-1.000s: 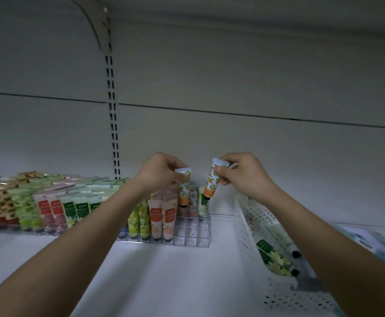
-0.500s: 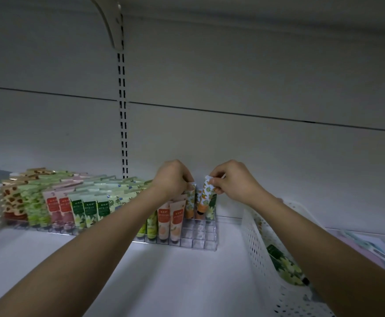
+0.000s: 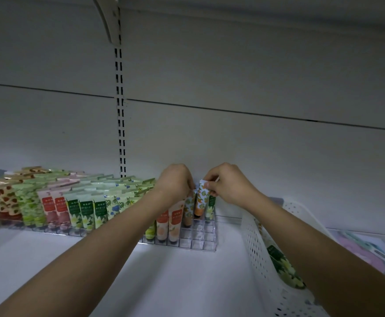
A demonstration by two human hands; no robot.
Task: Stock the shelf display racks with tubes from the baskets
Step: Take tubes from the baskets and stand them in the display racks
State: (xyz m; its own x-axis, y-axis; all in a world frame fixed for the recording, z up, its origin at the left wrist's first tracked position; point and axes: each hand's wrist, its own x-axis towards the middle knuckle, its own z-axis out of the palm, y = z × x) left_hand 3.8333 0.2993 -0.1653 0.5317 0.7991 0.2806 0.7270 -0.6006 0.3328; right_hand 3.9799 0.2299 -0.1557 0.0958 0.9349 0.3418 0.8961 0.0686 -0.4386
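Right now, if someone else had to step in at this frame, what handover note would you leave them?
Left hand: pinches the top of an orange-fruit patterned tube going into the clear plastic grid rack.
Right hand: pinches a second orange-patterned tube, low in a back-right slot.
Done: the rack's left and middle rows are filled with tubes.
Left: seat both tubes, fill the empty front-right cells, using tubes from the white perforated basket on the right.

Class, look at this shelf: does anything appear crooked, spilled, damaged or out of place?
Nothing stands out. The tubes stand in neat rows in the clear rack; the right hand pinches an orange-patterned tube at the rack's right end. Spare tubes lie loose in the basket.
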